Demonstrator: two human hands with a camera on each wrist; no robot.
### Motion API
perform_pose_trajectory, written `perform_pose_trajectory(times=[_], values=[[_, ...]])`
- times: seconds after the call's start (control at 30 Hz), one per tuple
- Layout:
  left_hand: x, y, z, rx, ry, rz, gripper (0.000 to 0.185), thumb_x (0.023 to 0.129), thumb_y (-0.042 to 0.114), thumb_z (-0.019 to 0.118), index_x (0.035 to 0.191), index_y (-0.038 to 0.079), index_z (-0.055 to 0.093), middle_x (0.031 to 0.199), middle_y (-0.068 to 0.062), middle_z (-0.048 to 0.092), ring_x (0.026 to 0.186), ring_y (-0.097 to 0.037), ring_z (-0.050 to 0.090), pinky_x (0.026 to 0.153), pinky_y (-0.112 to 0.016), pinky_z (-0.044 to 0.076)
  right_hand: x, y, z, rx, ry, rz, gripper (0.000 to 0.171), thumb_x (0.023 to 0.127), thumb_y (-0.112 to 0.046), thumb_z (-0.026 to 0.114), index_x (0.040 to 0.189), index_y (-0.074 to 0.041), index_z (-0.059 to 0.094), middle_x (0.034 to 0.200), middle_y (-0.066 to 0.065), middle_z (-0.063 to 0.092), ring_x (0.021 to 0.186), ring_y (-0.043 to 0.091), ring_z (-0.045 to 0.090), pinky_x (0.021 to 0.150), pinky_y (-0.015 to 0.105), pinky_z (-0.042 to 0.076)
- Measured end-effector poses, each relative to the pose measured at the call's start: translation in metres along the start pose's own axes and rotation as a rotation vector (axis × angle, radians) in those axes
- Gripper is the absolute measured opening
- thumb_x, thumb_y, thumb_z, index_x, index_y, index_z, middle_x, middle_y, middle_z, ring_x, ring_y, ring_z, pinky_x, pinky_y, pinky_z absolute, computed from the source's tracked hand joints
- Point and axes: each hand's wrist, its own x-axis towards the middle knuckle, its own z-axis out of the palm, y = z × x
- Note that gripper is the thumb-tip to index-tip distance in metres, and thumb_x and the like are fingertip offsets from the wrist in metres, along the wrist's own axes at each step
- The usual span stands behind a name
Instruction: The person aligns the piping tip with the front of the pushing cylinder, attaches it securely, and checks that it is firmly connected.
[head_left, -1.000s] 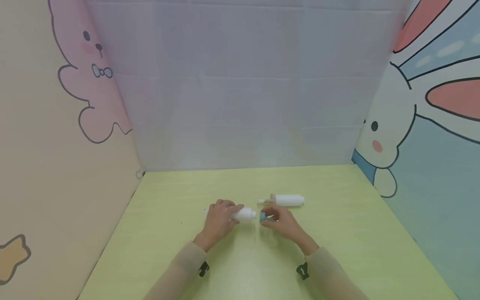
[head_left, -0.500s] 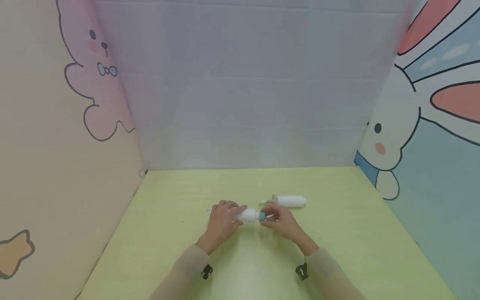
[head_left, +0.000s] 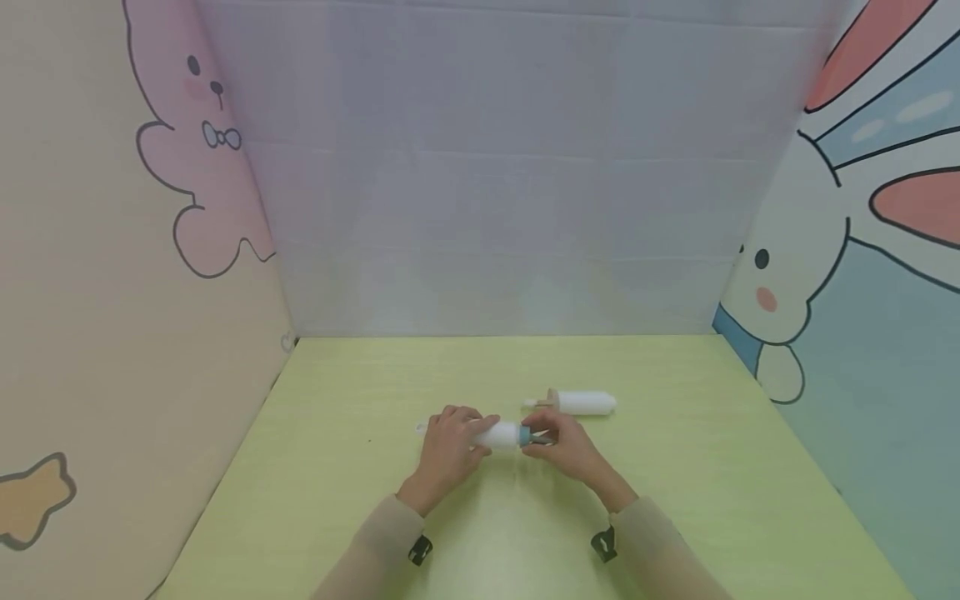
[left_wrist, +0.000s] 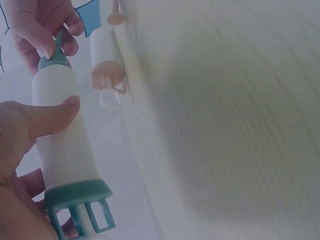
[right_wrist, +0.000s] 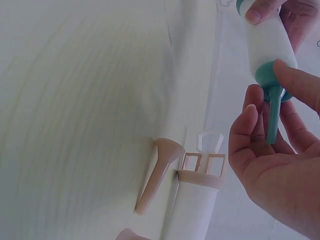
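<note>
A white syringe (head_left: 497, 434) lies crosswise in my left hand (head_left: 447, 454), whose thumb and fingers wrap round its barrel. Its teal collar (left_wrist: 80, 192) with finger loops points left. At the right end sits a teal nozzle (head_left: 525, 437), its wide base over the syringe's tip and its thin tube pointing right. My right hand (head_left: 567, 450) pinches that nozzle at the base between thumb and fingers, as the right wrist view shows. The tip itself is hidden inside the base.
Behind my right hand a second white syringe (head_left: 585, 403) with a pink collar lies on the yellow-green table (head_left: 345, 500). Beside it lies a pink nozzle (right_wrist: 160, 172). A pale sheet (head_left: 465, 183) closes the back, with cartoon walls at both sides.
One second ago a gap showed between the teal nozzle and the syringe's tip. Now the two meet, the syringe having moved right with my left hand. The head view has shifted slightly.
</note>
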Motion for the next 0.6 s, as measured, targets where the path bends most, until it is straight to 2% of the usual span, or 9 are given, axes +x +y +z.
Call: perform_pose_trajectory(times=[0.2, 0.47, 0.6], values=[[-0.0006, 0.0013, -0.0005, -0.015, 0.012, -0.001, 0.050, 0.069, 0.029, 0.082, 0.116, 0.029, 0.067, 0.105, 0.001, 0.066, 0.098, -0.025, 0.056, 0.077, -0.044, 0.046, -0.0009, 0.0007, -0.0001, 0.003, -0.001, -0.018, 0.035, 0.079, -0.005, 0.073, 0.111, 0.003, 0.059, 0.110, 0.024, 0.061, 0.092, 0.036, 0.065, 0.073, 0.030, 0.055], [-0.0006, 0.0045, -0.0008, -0.010, 0.003, 0.002, 0.050, 0.068, 0.028, 0.083, 0.116, 0.028, 0.067, 0.103, 0.000, 0.067, 0.095, -0.025, 0.057, 0.076, -0.044, 0.046, -0.0002, 0.0050, 0.0008, -0.003, 0.012, -0.014, 0.035, 0.075, -0.004, 0.075, 0.107, 0.000, 0.061, 0.109, 0.020, 0.063, 0.097, 0.037, 0.063, 0.074, 0.029, 0.054], [-0.0005, 0.0059, -0.0018, 0.012, 0.011, 0.010, 0.051, 0.068, 0.029, 0.083, 0.116, 0.029, 0.067, 0.103, 0.000, 0.067, 0.095, -0.025, 0.057, 0.076, -0.045, 0.046, 0.0000, 0.0051, 0.0013, -0.021, 0.024, -0.010, 0.035, 0.075, -0.004, 0.076, 0.106, -0.001, 0.062, 0.108, 0.019, 0.064, 0.097, 0.036, 0.064, 0.076, 0.034, 0.054]])
